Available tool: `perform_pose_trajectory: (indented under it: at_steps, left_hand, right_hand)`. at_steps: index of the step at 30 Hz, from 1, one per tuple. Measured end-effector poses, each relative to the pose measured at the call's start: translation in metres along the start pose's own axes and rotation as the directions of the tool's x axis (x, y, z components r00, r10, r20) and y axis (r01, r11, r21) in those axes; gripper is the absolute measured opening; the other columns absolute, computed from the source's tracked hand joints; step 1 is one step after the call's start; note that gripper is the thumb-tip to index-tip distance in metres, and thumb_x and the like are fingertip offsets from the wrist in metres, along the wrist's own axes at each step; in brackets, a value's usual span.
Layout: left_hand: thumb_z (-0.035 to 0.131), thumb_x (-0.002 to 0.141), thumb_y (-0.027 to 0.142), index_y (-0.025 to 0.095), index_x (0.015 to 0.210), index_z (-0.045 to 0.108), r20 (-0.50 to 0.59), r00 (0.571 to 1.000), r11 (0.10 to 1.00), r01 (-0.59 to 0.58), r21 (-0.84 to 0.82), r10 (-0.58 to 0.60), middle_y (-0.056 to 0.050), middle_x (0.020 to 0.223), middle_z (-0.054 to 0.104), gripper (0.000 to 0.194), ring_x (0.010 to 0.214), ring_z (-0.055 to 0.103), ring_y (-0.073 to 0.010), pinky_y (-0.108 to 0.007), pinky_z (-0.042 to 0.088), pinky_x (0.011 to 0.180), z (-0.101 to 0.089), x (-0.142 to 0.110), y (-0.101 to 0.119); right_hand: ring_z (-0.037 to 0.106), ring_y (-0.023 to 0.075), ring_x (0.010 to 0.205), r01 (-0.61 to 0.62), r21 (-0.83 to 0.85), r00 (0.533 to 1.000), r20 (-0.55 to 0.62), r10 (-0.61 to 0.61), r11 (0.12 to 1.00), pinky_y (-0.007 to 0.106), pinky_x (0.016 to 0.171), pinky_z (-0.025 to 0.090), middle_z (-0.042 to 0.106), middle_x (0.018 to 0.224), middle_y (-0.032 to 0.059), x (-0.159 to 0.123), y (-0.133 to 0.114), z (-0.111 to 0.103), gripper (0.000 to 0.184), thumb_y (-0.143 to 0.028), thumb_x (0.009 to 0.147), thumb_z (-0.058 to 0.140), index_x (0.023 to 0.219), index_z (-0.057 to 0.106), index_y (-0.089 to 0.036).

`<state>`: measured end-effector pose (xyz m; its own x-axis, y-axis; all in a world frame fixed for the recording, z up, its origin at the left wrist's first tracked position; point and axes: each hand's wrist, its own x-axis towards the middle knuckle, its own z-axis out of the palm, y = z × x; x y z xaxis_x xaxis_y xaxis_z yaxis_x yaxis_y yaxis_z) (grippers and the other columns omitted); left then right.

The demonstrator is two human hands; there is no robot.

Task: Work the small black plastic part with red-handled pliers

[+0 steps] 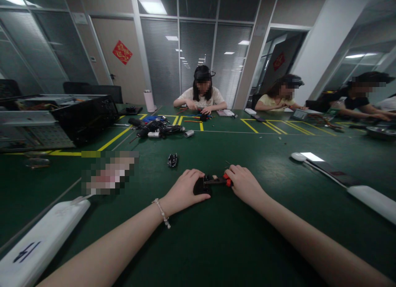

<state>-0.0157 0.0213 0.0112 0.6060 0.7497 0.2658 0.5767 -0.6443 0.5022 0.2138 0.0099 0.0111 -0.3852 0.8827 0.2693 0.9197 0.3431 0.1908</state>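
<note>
1. The broad green desk [192, 245] carried the work, its far edge in front of a seated person [202, 91]
2. The black-and-silver boxy case [85, 122] stood towards the desk's far left corner
3. The bare left hand [182, 190] was clamped on the dark part, thumb on its near side and fingers on its far side; the bare right hand [244, 182] was closed round the pliers' grips
4. The dark pliers with red grips [220, 181] pointed left, tips at the part; they probably felt stiff and modestly heavy, best held far back on the grips for leverage
5. The small black blocky part [201, 188] was between the hands, well in from the far edge; likely light, rigid and perhaps slick, it suited a pinch on opposite sides, clear of the tips, as thin edges might crack
6. The smaller black-and-silver piece [173, 160] lay beyond the left hand, its material too blurred to tell
</note>
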Motion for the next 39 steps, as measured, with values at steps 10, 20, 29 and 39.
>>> perform_pose_trajectory:
  at_steps: [10,20,29,39]
  left_hand:
    - [0.059,0.069,0.051,0.022,0.111,0.047,0.021,1.000,1.000,0.013,0.006,-0.013,-0.005,0.113,0.050,0.053,0.104,0.044,-0.0243,-0.038,0.039,0.086,0.0007,-0.0001,-0.0021]
    - [0.061,0.069,0.050,0.021,0.110,0.047,-0.017,0.999,0.999,-0.027,0.029,0.028,-0.005,0.109,0.051,0.051,0.102,0.045,-0.0235,-0.037,0.039,0.085,0.0041,0.0011,-0.0037]
    - [0.060,0.069,0.051,0.021,0.109,0.047,-0.005,1.000,1.000,-0.017,0.024,0.018,-0.005,0.109,0.051,0.052,0.103,0.044,-0.0235,-0.037,0.039,0.085,0.0023,0.0008,-0.0029]
    - [0.058,0.070,0.052,0.021,0.112,0.047,0.020,1.000,1.000,0.009,0.004,-0.009,-0.006,0.113,0.051,0.054,0.104,0.044,-0.0241,-0.037,0.038,0.084,0.0017,0.0005,-0.0027]
  right_hand:
    - [0.049,0.0208,0.088,-0.009,0.010,1.000,0.006,0.009,1.000,0.033,0.076,0.038,0.055,0.099,0.0096,-0.0003,-0.0002,-0.0007,0.034,-0.005,0.066,0.050,0.097,0.056,-0.015]
    - [0.044,0.0253,0.094,-0.027,-0.111,0.999,-0.050,0.021,0.993,0.038,0.076,0.033,0.055,0.102,0.0105,-0.0013,-0.0048,-0.0050,0.031,-0.008,0.069,0.046,0.097,0.056,-0.015]
    - [0.044,0.0231,0.092,-0.030,-0.067,0.999,-0.017,0.029,0.997,0.032,0.072,0.036,0.055,0.099,0.0106,-0.0008,-0.0058,-0.0051,0.031,-0.003,0.068,0.043,0.095,0.055,-0.013]
    - [0.043,0.0228,0.095,-0.082,-0.025,0.992,-0.100,0.079,0.996,0.032,0.075,0.034,0.053,0.101,0.0110,-0.0021,-0.0051,0.0004,0.036,-0.003,0.068,0.040,0.099,0.053,-0.014]
